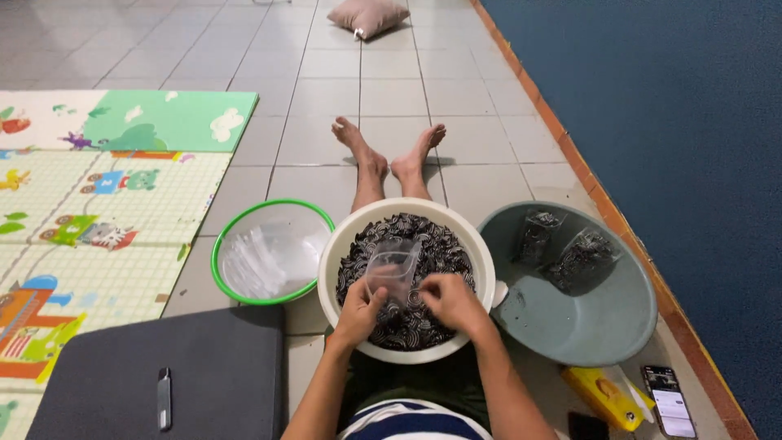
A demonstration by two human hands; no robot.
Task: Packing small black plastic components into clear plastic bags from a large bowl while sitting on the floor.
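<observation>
Two hands work over a round white plastic basin (405, 213) resting on the person's legs on the grey tiled floor (326, 90). Basin holds a heap of small black-and-white swirled pieces (436, 253). Left hand (359, 305) pinches the near edge of a small clear plastic bag (393, 269), held upright above the heap with its mouth up; fingers closed on the bag. Right hand (450, 300) sits just right of the bag, fingers curled down into the pieces; whether it grips any, cannot tell.

Left of the basin, touching or nearly so: green-rimmed round bowl (244, 224) holding loose clear bags. Right of the basin: larger grey-green round tub (603, 326) with two filled clear packets (562, 248) lying at its far side. Near right on the floor: yellow box (607, 395) and a smartphone (669, 399) with lit screen. Near left: dark grey flat cushion (122, 375) with a small slim grey device (164, 398) on it. Colourful play mat (98, 204) at far left; tan pillow (368, 16) far off. Blue wall (652, 98) runs along the right.
</observation>
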